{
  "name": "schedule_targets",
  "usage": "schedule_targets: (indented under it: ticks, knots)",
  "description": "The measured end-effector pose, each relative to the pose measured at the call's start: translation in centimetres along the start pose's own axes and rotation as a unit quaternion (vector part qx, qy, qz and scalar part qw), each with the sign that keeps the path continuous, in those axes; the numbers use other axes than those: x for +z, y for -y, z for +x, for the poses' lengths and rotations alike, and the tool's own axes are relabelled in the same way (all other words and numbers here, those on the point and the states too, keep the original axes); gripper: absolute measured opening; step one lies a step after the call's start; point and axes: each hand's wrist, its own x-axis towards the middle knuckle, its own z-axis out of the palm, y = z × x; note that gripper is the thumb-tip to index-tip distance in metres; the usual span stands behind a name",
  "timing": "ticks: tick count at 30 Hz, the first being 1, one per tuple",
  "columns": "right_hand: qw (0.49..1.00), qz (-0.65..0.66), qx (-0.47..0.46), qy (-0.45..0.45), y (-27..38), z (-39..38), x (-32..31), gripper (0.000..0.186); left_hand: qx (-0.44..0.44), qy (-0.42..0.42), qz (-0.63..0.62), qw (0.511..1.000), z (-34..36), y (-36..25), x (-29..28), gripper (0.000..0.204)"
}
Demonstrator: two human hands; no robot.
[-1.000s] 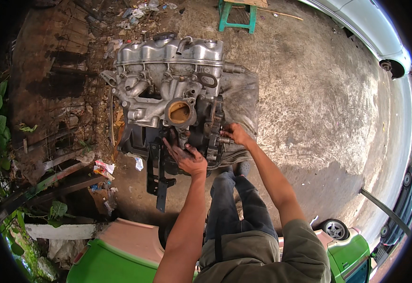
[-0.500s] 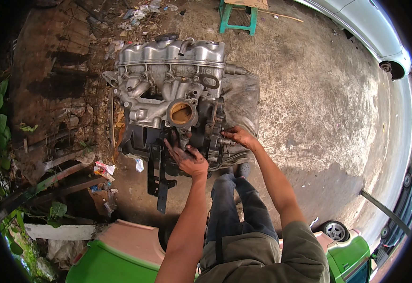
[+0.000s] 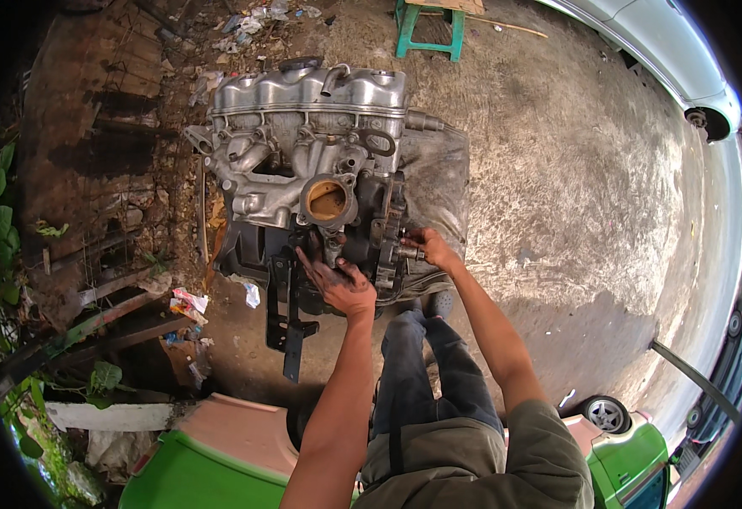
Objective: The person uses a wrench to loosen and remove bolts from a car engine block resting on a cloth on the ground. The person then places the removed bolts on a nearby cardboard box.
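A large metal car engine [image 3: 282, 174] stands in front of me, its silvery top cover [image 3: 311, 93] at the far side. The intake [image 3: 328, 201] has a round opening with a brownish inside. My left hand [image 3: 347, 288], darkened with grime, lies with spread fingers against the dark lower part of the engine, beside a black metal bracket [image 3: 281, 297]. At the engine's right end, my right hand [image 3: 428, 248] has its fingers pinched together by a short metal shaft [image 3: 411, 253]. What sits between those fingertips is too small to make out.
A dark, crumpled sheet [image 3: 439, 182] lies under and right of the engine. Beyond it stands a green stool [image 3: 430, 34]. Litter and broken boards [image 3: 125, 170] cover the left side. A green-and-pink car body [image 3: 210, 458] is close at the lower left; a pale car [image 3: 668, 42] is far right.
My right hand has shifted slightly at the shaft, its fingers curled a little differently. The left hand keeps its place on the engine.
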Motion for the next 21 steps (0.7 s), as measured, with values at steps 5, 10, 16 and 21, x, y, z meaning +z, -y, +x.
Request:
schedule_targets:
  ticks: [5,10,16,21]
  knots:
    - [0.999,0.038,-0.005,-0.018,-1.4,0.2,0.7,0.042,0.008,0.012,0.011,1.0,0.0,0.3,-0.1,0.057]
    - [0.992,0.032,-0.112,-0.05,-1.4,1.1,1.1,0.035,-0.003,0.005,0.003,1.0,-0.1,0.3,0.1,0.057]
    - [0.994,-0.058,-0.094,-0.008,1.0,0.0,-1.1,0.033,0.005,0.002,0.003,1.0,0.0,0.3,0.1,0.058]
    - [0.995,-0.048,-0.09,-0.001,2.8,-0.9,-1.6,0.036,0.026,0.004,0.009,1.0,0.2,0.1,-0.2,0.059]
